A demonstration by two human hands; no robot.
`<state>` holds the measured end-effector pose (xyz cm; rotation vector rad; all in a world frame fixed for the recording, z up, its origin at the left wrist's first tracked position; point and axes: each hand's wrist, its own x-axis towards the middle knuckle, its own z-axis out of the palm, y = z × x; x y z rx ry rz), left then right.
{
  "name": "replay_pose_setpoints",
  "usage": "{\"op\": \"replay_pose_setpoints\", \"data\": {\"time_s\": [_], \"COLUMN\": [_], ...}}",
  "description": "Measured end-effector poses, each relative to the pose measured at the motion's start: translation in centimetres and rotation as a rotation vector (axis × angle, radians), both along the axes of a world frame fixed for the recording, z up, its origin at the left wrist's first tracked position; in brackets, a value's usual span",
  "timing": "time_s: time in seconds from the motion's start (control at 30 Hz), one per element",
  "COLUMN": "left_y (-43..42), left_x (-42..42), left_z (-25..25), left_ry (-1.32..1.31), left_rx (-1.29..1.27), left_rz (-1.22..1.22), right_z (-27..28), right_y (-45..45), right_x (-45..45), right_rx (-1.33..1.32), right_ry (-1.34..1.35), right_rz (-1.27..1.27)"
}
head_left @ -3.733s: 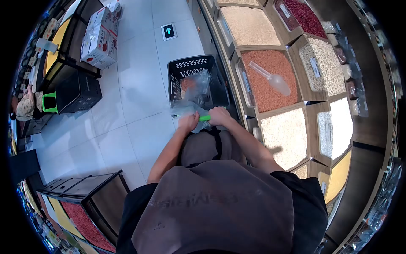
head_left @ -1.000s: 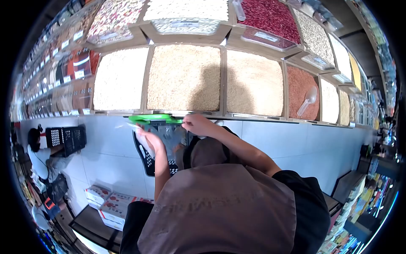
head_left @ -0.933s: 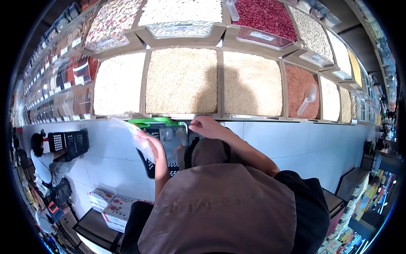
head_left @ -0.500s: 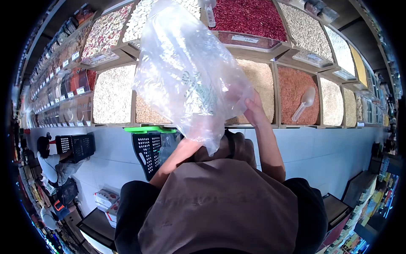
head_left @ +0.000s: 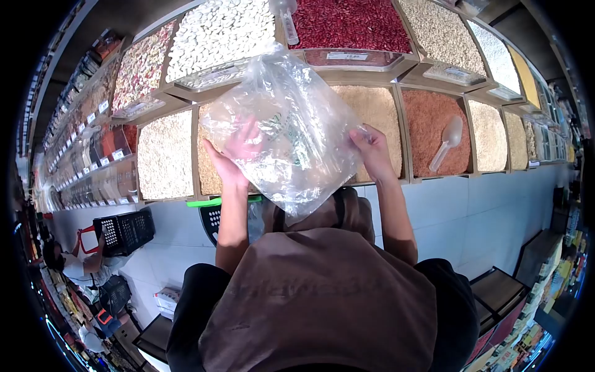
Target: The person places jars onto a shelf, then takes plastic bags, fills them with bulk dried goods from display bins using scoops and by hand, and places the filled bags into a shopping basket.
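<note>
A clear plastic bag (head_left: 291, 133) with green print hangs between my hands, above the lower row of grain bins. My right hand (head_left: 375, 152) pinches its right edge between thumb and fingers. My left hand (head_left: 230, 162) is at the bag's left side, palm turned up, its thumb out to the left. Its spread fingers show pink through the plastic; whether they are inside the bag or behind it, I cannot tell. Behind the bag, a tan grain bin (head_left: 372, 118) is partly covered.
White beans (head_left: 223, 31) and red beans (head_left: 350, 25) fill upper bins. A clear scoop (head_left: 447, 142) lies in the reddish-brown grain (head_left: 427, 111). A black basket (head_left: 209, 220) with a green handle stands below the bins at left. Another person (head_left: 77, 263) is farther left beside a black basket (head_left: 127, 232).
My left hand has moved left and up from the bag's lower end, its fingers now spread. The bag has come down and spread wider. My right hand stays at its right edge.
</note>
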<state>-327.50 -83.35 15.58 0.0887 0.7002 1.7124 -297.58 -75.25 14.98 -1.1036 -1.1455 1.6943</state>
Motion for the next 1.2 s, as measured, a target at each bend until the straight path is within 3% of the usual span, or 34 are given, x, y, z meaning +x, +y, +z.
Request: {"op": "replay_pose_setpoints", "data": {"time_s": [0.03, 0.07, 0.23, 0.33, 0.37, 0.43, 0.47, 0.57, 0.63, 0.73, 0.8, 0.87, 0.97, 1.0, 1.07, 1.1, 1.13, 1.2], "left_y": [0.6, 1.5, 1.8, 0.8, 0.3, -0.7, -1.0, -1.7, -1.1, -0.8, -0.5, -0.8, -0.6, -0.4, -0.4, -0.6, -0.6, -0.5], "left_x": [-1.0, -1.5, -4.2, -6.0, -6.0, -6.2, -4.5, -3.1, -1.9, -0.7, -0.9, -1.5, -2.3, -2.8, -4.2, -4.7, -5.1, -6.3], "left_z": [0.1, 0.0, 1.9, 2.0, 1.7, 1.2, 3.7, 5.4, 8.0, 9.9, 10.8, 11.4, 9.3, 8.9, 8.4, 8.5, 9.3, 10.6], "left_ry": [0.089, 0.382, 0.408, 0.464, 0.458, 0.607, 0.53, 0.676, 0.898, 1.167, 1.27, 1.335, 1.399, 1.398, 0.789, 0.789, 0.514, 0.243], "left_rx": [0.013, -0.204, -0.105, 0.049, 0.055, 0.166, 0.174, 0.158, 0.253, 0.359, 0.383, 0.439, 0.376, 0.377, 0.613, 0.61, 0.517, 0.421], "left_rz": [-0.028, 0.009, 0.102, 0.12, 0.121, 0.026, 0.025, -0.1, -0.171, -0.209, -0.198, -0.243, -0.167, -0.162, -0.283, -0.281, -0.341, -0.39], "right_z": [-0.3, -0.7, -0.3, -0.6, -0.4, 0.0, 1.8, 8.2, 11.4, 15.4, 17.1, 18.0, 18.3, 18.2, 17.1, 16.9, 16.8, 17.2], "right_y": [0.3, 0.5, 1.1, 1.9, 1.9, 1.6, 1.3, -0.1, -0.8, -1.6, -1.6, -1.6, -1.5, -1.5, -1.4, -1.6, -1.8, -2.3], "right_x": [-0.3, -0.3, -0.3, 0.5, 0.1, -1.5, -2.8, -6.5, -8.9, -11.2, -11.8, -12.1, -12.7, -12.9, -13.2, -13.5, -13.9, -15.0], "right_rx": [0.005, 0.038, 0.054, 0.145, 0.152, 0.531, 0.532, 0.575, 0.765, 1.02, 1.079, 1.197, 1.195, 1.194, 1.156, 1.154, 1.194, 1.241], "right_ry": [0.0, -0.023, -0.008, -0.398, -0.403, -0.738, -0.741, -0.629, -0.454, -0.447, -0.407, -0.389, -0.376, -0.371, -0.482, -0.481, -0.447, -0.433], "right_rz": [-0.002, -0.019, -0.194, -0.21, -0.211, -0.367, -0.366, -0.211, 0.022, 0.211, 0.237, 0.416, 0.446, 0.456, 0.531, 0.534, 0.573, 0.688]}}
